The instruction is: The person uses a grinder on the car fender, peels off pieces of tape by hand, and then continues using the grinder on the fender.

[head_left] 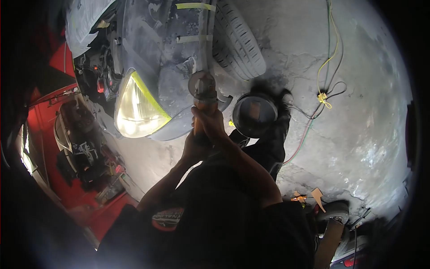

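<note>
Tool (205,106) in 2 hands (209,126), near panel edge (208,49), broad floor (295,40) beyond

Forearms (252,174) converging, right hand (213,126) curled, ahead of left hand (195,147)

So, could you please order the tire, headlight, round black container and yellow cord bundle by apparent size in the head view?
1. Tire
2. Headlight and round black container: too close to rank
3. Yellow cord bundle

Pale concrete floor (358,116) where yellow cord (320,71) and dark cord (342,91) tangled, red vehicle body (40,123) that held dark mechanical parts (85,154) at left; cardboard (330,242) that stood near a wheel (336,209) at lower right
</note>
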A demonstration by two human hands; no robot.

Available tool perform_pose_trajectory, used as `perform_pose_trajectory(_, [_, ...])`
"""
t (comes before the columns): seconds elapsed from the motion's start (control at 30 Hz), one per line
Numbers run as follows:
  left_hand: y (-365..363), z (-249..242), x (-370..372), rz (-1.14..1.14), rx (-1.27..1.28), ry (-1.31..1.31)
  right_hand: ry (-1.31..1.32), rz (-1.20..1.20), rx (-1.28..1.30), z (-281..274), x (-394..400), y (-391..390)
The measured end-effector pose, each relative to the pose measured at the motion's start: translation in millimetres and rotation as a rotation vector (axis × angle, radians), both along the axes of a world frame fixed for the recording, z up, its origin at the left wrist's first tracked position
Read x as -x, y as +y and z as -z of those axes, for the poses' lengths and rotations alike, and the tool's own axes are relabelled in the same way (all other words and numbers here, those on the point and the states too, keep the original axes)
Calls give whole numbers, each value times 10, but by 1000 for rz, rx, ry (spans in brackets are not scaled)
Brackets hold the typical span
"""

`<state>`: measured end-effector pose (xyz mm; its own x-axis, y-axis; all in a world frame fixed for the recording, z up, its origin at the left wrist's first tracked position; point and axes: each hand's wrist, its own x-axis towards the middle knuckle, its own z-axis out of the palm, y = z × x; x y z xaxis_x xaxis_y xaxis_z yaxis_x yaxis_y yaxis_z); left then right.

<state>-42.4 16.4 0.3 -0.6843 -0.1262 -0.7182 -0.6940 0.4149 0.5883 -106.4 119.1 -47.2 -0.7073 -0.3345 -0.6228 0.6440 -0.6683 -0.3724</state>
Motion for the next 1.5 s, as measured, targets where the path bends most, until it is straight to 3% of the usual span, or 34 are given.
perform_pose_trajectory(0.17, [-61, 135, -28, 10, -30, 83, -30, 6, 7, 30, 40, 28])
perform_pose_trajectory(0.27, [39, -34, 69, -29, -98, 15, -4, 25, 12, 32, 59, 18])
perform_pose_trajectory(0.37, [-34, 1, 59, 36, -22, 37, 23, 40, 5, -65, 108, 31])
perform_pose_trajectory(0.47, [98, -193, 324, 13, 60, -121, 39, 2, -31, -129, 273, 101])
perform_pose_trajectory(0.6, [199, -109, 131, -20, 49, 34, 18, -10, -63, -27, 131, 92])
perform_pose_trajectory(0.73, [183, -202, 121, -33, 40, -130, -15, -2, -62, 9, 42, 70])
perform_pose_trajectory(0.83, [279, -231, 312, 70, 101, -112, -3, -17, -82, -21, 164, 101])
perform_pose_trajectory(0.93, [294, -305, 274, -118, -16, -128, 4, -37, -123, -52, 170, 86])
perform_pose_trajectory(1.13, [52, -161, 206, 73, 2, 19, 42, -29, -74, -186, 301, 111])
perform_pose_trajectory(1.33, [240, -269, 269, 35, 150, -78, 11, -35, -72, -129, 215, 95])
perform_pose_trajectory(1.37, [69, -64, 110, 69, 163, 23, 15, -28, -76, -106, 159, 72])
perform_pose_trajectory(1.47, [143, -245, 278, 103, 136, 50, 13, -3, -23, -224, 300, 101])
perform_pose_trajectory(1.5, [225, -353, 397, -41, 60, -46, 5, -20, -25, -240, 317, 106])
